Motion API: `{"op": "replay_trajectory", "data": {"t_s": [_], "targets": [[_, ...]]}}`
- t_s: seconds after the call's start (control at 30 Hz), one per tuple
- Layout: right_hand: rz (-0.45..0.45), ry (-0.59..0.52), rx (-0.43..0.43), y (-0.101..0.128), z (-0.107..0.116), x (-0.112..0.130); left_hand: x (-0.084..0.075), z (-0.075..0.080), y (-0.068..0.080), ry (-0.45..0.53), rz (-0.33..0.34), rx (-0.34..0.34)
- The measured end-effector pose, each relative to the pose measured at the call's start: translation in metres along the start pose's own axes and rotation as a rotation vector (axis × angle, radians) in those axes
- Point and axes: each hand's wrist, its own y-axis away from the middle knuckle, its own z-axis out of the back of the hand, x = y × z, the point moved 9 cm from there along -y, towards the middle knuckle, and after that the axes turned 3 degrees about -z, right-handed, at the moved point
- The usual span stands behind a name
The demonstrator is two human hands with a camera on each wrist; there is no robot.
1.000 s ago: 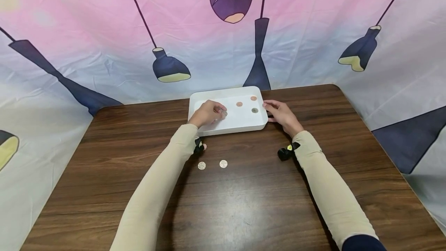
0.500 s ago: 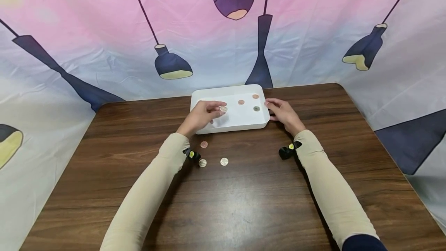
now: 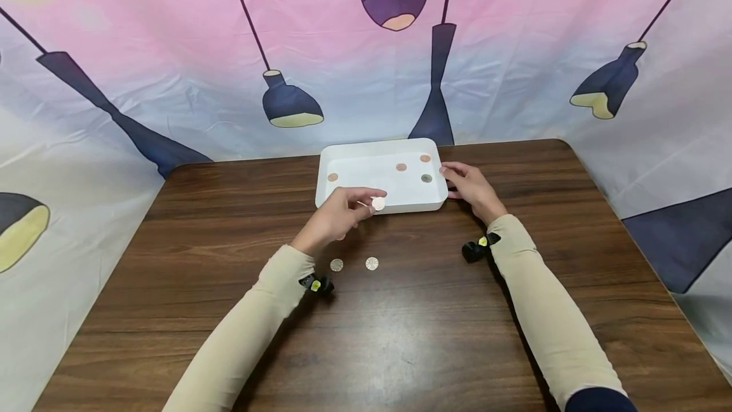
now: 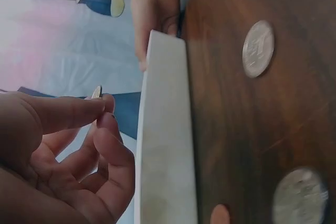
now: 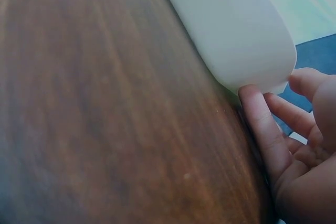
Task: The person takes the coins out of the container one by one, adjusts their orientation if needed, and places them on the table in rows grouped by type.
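Note:
My left hand [image 3: 337,216] pinches a shiny coin [image 3: 378,203] between thumb and fingers, at the front wall of a white tray [image 3: 377,151]. The held coin is seen edge-on in the left wrist view. My right hand [image 3: 470,188] holds the tray's right end, thumb at the rim and a finger low on the outer wall [image 5: 252,51]. Inside the tray lie copper coins [image 3: 401,167] and one darker coin [image 3: 426,178]. Two silvery coins, one left [image 3: 336,265] and one right [image 3: 372,264], rest on the table. Part of a reddish coin [image 4: 220,214] shows near the tray.
The brown wooden table [image 3: 434,323] reaches back to a hanging cloth [image 3: 194,107] printed with lamps, close behind the tray. Black wrist cameras, left [image 3: 317,285] and right [image 3: 479,248], sit on the sleeves.
My left hand has drawn back from inside the tray to its front edge, with the coin still pinched. A copper coin at the tray's left end has come into sight. My right hand stays put.

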Motion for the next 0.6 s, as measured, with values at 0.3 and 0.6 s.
{"op": "replay_trajectory", "data": {"t_s": [0.3, 0.6], "targets": [[-0.007, -0.004, 0.000, -0.001, 0.000, -0.003, -0.005, -0.022, 0.014, -0.111, -0.109, 0.065], [0.002, -0.007, -0.001, 0.000, -0.001, -0.002, -0.001, -0.043, 0.018, -0.094, -0.121, 0.144]]}}
